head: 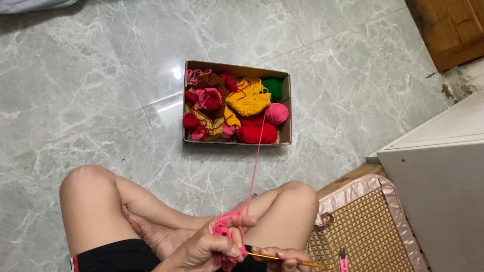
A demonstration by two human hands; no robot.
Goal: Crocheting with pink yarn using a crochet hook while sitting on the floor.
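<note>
Fingers (229, 240) of the left hand (207, 252) are pinching a fuzzy little pink crochet piece (224, 232), curled snug around it, while the right hand (285, 271) is gripping a thin yellow crochet hook (286, 261) whose tip is poking in at the work. A skinny pink strand (255, 162) is running up across the glossy marble floor (38, 104) to a soft round pink yarn ball (276, 114) sitting in a cardboard box (286, 120) stuffed with red, yellow and green yarn. Off to the right, pink snips (343, 266) are lying on a woven mat (365, 231).
</note>
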